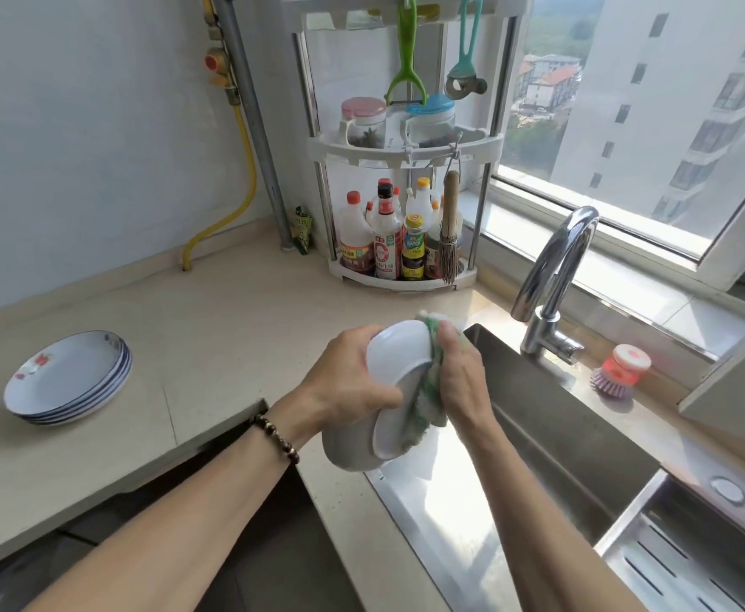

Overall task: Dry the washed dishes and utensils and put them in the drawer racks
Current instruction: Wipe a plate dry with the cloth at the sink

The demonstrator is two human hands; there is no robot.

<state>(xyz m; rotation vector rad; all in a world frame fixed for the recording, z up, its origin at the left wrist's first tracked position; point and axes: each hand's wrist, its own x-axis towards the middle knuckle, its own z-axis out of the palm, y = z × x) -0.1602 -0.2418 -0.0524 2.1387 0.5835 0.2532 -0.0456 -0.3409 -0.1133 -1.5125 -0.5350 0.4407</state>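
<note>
Both hands wipe bowl point(395, 360) at sink edge point(388, 492).

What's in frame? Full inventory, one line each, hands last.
white bowls: two nested, white, held over the counter edge by the sink
cloth: one, green and white, pressed on the bowl
plates: stack of about four, white with blue rims and a red flower, left counter
corner rack: one, white, back corner, holds bottles and jars
peelers: two, green and teal, hanging from the rack
faucet: one, chrome, behind the sink
sink: one, steel, right
dish brush: one, red and purple, by the window ledge
left hand: grips the bowls
right hand: holds the cloth
</note>
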